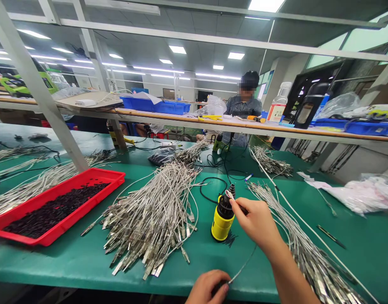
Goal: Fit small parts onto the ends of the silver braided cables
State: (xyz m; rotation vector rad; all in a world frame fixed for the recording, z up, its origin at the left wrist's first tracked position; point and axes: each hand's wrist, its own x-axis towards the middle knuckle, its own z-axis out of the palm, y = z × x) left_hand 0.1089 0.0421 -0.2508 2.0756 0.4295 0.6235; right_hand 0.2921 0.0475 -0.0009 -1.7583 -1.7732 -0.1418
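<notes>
Over the green table, my right hand [255, 219] is closed in a pinch, holding one end of a thin grey cable beside the dark nozzle of a heat gun. The yellow-and-black heat gun [222, 223] stands upright with its nozzle pointing up. My left hand [209, 288] is at the table's front edge, fingers curled round the lower part of the same USB cable [244, 265]; the connector is hidden in the hand. Left of the heat gun lies a large pile of USB cables [152, 211], metal plugs toward me. Another bundle of USB cables [295, 240] lies right of my forearm.
A red tray [51, 240] of small black pieces sits at the left. A shelf [194, 121] with blue bins [156, 105] and bottles crosses above the table. Behind it a person [244, 101] sits. Tweezers [331, 236] and a plastic bag [365, 194] lie at the right.
</notes>
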